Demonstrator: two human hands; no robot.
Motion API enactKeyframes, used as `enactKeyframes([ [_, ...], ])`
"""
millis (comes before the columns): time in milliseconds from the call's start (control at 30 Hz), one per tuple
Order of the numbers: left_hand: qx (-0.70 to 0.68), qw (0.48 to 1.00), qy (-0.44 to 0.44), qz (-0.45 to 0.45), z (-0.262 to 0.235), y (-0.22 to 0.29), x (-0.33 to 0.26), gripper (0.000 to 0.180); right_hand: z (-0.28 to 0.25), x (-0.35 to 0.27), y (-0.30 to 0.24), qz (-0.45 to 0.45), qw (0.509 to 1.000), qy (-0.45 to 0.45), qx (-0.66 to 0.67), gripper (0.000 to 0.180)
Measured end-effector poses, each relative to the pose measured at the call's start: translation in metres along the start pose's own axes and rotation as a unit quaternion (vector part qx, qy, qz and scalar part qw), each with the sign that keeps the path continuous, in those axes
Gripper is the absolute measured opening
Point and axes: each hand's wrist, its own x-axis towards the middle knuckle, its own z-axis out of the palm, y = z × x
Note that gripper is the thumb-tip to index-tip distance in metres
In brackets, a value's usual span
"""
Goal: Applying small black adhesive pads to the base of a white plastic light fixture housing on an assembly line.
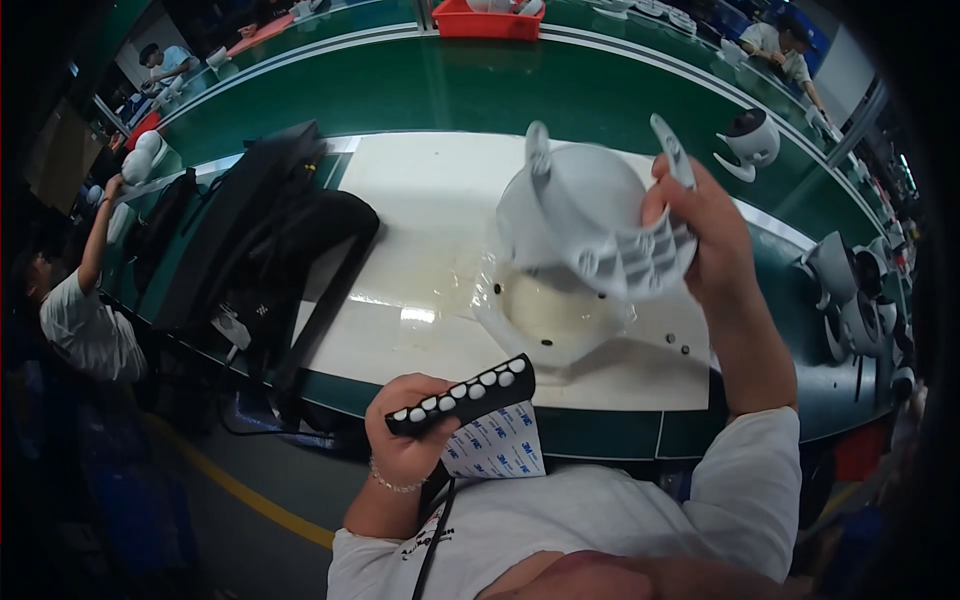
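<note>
My left hand (408, 425) is closed on a black strip (465, 396) with a row of round white pads along it. A printed backing sheet (500, 445) hangs below the strip. My right hand (718, 235) grips a light grey plastic housing (590, 200) by its right side. The housing has a rounded body, prong-like arms and ribbed inner walls, and is slightly blurred. Under it, a pale fixture (485, 300) wrapped in clear film rests on a white board (400, 260), partly hidden by the housing. Dark dots mark the fixture's rim. Two small round pieces (677, 344) lie to its right.
Black padded items (265, 235) cover the bench's left side. A red bin (488, 22) sits at the far side. Several white-and-black housings (850, 295) stand at right, with another housing (752, 140) farther back. A co-worker (85, 310) reaches in at left; others work farther off.
</note>
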Motion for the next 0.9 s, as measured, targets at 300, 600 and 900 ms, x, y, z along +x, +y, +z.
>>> enactKeyframes([
  [300,-0.102,0.991,-0.058,-0.065,0.036,0.027,-0.009,0.026,0.000,-0.047,0.026,-0.033,0.981,-0.022,-0.189,0.046],
  [600,-0.126,0.989,0.001,-0.077,0.054,0.036,-0.002,0.028,0.019,-0.089,0.009,-0.316,0.868,-0.237,-0.300,0.046],
  [900,0.000,0.999,-0.018,-0.028,0.055,0.030,0.004,0.017,0.021,-0.094,0.012,-0.037,0.988,-0.128,-0.075,0.028],
])
